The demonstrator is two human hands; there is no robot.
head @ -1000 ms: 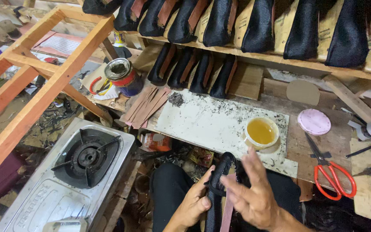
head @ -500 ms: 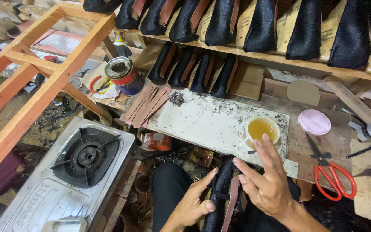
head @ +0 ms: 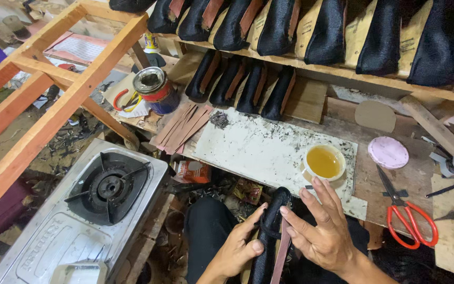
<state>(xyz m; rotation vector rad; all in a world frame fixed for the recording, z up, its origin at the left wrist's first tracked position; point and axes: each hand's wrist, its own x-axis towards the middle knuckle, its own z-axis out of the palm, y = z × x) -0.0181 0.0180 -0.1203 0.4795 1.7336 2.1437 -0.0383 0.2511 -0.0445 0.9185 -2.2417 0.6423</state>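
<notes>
A black shoe upper on a last (head: 270, 231) rests on my lap at the bottom centre. My left hand (head: 237, 248) grips its left side, thumb pressed against the black material. My right hand (head: 324, 231) lies flat on the right side with fingers spread, pressing on a brown strip (head: 282, 257) that runs down the shoe. A small white bowl of yellow glue (head: 323, 162) stands on the white work board (head: 258, 150) just beyond my right fingertips.
Red-handled scissors (head: 410, 221) and a pink round lid (head: 388, 152) lie to the right. A gas stove (head: 88, 210) sits on the left. An open tin can (head: 153, 89), brown strips (head: 182, 126) and rows of black shoes (head: 248, 87) fill the wooden shelves behind.
My right hand has slid down along the shoe toward me, fingers staying spread. The left hand shifted its grip slightly on the shoe's side.
</notes>
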